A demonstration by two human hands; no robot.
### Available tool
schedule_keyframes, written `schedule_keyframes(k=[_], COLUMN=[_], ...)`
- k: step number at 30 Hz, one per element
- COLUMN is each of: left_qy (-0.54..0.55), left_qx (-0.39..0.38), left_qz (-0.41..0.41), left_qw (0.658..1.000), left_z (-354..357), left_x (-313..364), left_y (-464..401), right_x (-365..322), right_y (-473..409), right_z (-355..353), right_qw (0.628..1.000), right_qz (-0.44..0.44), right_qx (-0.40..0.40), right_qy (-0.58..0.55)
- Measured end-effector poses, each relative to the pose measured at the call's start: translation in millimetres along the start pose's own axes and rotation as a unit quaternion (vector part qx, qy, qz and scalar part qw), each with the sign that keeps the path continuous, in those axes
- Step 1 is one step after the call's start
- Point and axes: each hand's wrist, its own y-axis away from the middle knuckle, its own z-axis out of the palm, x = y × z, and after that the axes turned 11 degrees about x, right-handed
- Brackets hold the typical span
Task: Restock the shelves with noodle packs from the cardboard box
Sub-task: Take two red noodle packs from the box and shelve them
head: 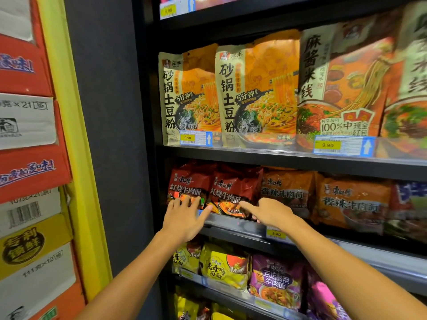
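Observation:
Two dark red noodle packs stand side by side at the left end of the middle shelf (231,221). My left hand (184,219) reaches up with straight fingers that touch the lower front of the left red pack (188,181). My right hand (268,212) points its index finger at the lower edge of the right red pack (233,188), its other fingers curled under. Neither hand holds a pack. The cardboard box of the task is not in view.
Orange noodle packs (288,190) fill the shelf to the right of the red ones. Tall orange pouches (254,88) stand on the shelf above, yellow (221,264) and purple packs (277,278) below. Stacked printed cartons (27,181) line the left behind a yellow frame.

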Motion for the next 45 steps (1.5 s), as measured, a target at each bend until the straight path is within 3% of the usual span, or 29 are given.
schedule_keyframes(k=[5, 14, 29, 40, 45], left_qy=[0.010, 0.126, 0.176, 0.232, 0.253], left_qx=[0.089, 0.101, 0.047, -0.011, -0.082], left_qz=[0.072, 0.242, 0.448, 0.555, 0.595], left_qw=[0.993, 0.957, 0.875, 0.799, 0.758], left_z=[-13, -17, -20, -28, -22], left_x=[1, 87, 343, 584, 673], left_y=[15, 40, 152, 370, 471], right_x=[19, 95, 294, 459, 516], right_y=[28, 133, 392, 699, 821], right_z=[-24, -38, -105, -171, -188], right_qw=[0.998, 0.965, 0.965, 0.946, 0.926], right_qz=[-0.003, -0.112, 0.062, 0.238, 0.328], right_qx=[0.061, 0.215, 0.211, 0.175, 0.136], right_qy=[0.019, 0.103, 0.143, 0.132, 0.127])
